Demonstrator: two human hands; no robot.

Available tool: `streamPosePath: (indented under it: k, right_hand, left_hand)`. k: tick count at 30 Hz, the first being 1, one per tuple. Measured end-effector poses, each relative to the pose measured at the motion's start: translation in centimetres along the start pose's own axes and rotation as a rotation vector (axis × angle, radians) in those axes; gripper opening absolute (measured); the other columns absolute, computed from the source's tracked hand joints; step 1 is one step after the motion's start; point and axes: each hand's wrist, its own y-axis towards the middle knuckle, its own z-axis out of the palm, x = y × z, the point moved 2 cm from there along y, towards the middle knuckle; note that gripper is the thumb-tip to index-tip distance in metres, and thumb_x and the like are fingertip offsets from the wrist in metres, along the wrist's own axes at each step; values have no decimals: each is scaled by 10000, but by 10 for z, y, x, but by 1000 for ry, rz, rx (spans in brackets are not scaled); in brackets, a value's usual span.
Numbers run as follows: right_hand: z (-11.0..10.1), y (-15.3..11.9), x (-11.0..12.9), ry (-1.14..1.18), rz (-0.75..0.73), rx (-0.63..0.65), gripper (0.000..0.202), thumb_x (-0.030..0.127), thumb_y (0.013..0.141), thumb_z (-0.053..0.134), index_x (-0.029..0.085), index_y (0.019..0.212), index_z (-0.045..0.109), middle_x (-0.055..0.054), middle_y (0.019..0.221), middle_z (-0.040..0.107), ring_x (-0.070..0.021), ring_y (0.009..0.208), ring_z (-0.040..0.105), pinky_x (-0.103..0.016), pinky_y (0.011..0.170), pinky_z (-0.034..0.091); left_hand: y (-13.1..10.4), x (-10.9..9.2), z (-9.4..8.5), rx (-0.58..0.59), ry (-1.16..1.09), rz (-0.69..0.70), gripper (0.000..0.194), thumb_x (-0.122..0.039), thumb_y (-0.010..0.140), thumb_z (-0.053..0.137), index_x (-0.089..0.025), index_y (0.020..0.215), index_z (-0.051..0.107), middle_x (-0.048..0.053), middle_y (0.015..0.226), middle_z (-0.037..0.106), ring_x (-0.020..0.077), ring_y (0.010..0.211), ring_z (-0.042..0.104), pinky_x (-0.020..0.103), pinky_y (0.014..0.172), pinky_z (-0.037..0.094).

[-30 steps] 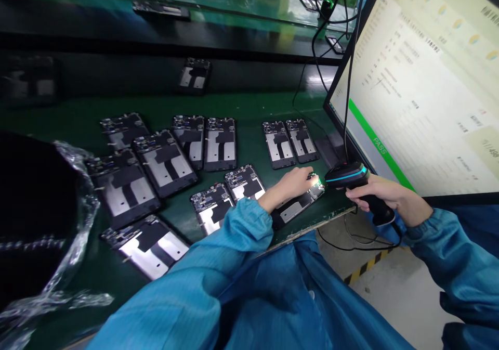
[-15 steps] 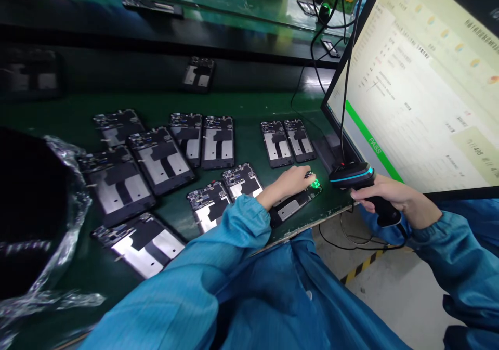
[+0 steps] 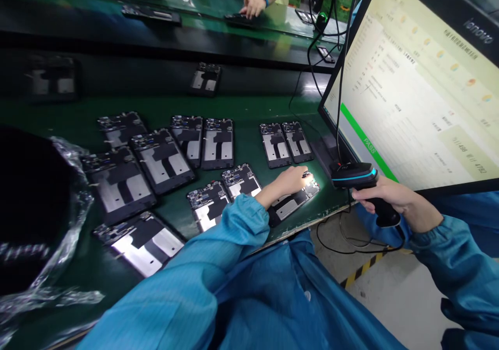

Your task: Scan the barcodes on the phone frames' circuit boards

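My right hand (image 3: 397, 200) is wrapped round the grip of a black barcode scanner (image 3: 353, 176) with a blue-lit edge. Its head points left, and white light falls on an opened phone (image 3: 290, 204) at the table's front edge. Over the upper part of that phone lies my left hand (image 3: 287, 180), fingers bent onto its far edge; the fingertips are partly hidden. The phone's circuit board (image 3: 311, 184) shows bright beside them. Left of the sleeve are two more opened phones, one (image 3: 242, 181) touching the other (image 3: 210, 204).
Several opened phones (image 3: 161, 160) lie on the green table's left; a pair (image 3: 275, 144) lies further back. A monitor (image 3: 421, 95) showing a green PASS bar stands at right, with cables (image 3: 341, 79) before it. Across the bench is another person's hand (image 3: 253, 5). Plastic-wrapped black object (image 3: 31, 209) at left.
The light on the phone has turned from green to white. Both my hands stay nearly in place. Across the bench, the other person's hand has come further into view.
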Motion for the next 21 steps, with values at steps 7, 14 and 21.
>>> streamPosePath:
  k: [7,14,21]
  right_hand:
    - [1,2,-11,25,0,19,262,333,797,783,142,756,609,44,513,528,-98,426,496,-238,455,411]
    - [1,8,-17,43,-27,9,256,315,811,778,147,735,600,48,511,526,-86,429,473,-226,463,398]
    - [5,16,-27,99,-40,1,181,268,799,766,147,788,631,54,499,526,-90,428,457,-233,461,407]
  left_hand:
    - [-1,2,1,-20,-38,17,299,-396,948,426,-186,848,614,101,817,673,226,733,609,291,636,333]
    - [-1,1,0,-18,-61,2,282,-375,944,421,-189,822,595,95,790,665,223,710,596,299,613,315]
    - [2,6,2,-22,-92,-15,296,-404,947,434,-187,837,602,98,787,667,224,706,600,299,617,334]
